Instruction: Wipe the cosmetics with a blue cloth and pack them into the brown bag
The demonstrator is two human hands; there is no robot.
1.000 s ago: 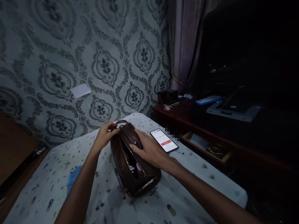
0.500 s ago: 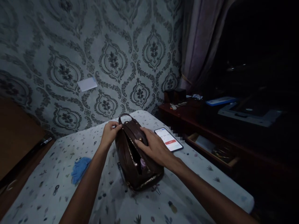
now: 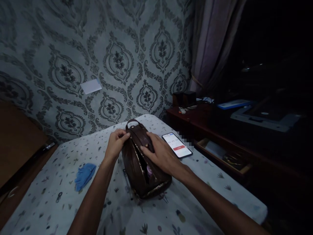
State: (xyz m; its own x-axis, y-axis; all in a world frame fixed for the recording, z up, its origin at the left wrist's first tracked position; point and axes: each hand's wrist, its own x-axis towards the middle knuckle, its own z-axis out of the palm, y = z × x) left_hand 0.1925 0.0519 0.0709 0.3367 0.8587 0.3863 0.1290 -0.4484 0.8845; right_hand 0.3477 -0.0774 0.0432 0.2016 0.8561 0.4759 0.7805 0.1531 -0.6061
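A brown leather handbag [image 3: 133, 166] lies on the patterned sheet, its carry handle at the far end. Its long zipper is partly open, and a pinkish item [image 3: 149, 171] shows inside the gap. At the far end of the zipper, my left hand [image 3: 116, 143] pinches the bag's edge between thumb and fingers; whether a zipper pull sits in them I cannot tell. My right hand [image 3: 162, 153] grips the bag's right side, thumb beside the opening and fingers over the top.
A lit phone [image 3: 177, 145] lies right of the bag. On the left rests a crumpled blue cloth [image 3: 85, 176]. To the right stand a dark red desk [image 3: 181, 116] and an open drawer [image 3: 223, 158] with things in it. A patterned wall [image 3: 119, 62] rises behind.
My left hand has shifted slightly right and its fingers have curled in more at the zipper's far end. The gap in the bag looks a little narrower. My right hand stays in place.
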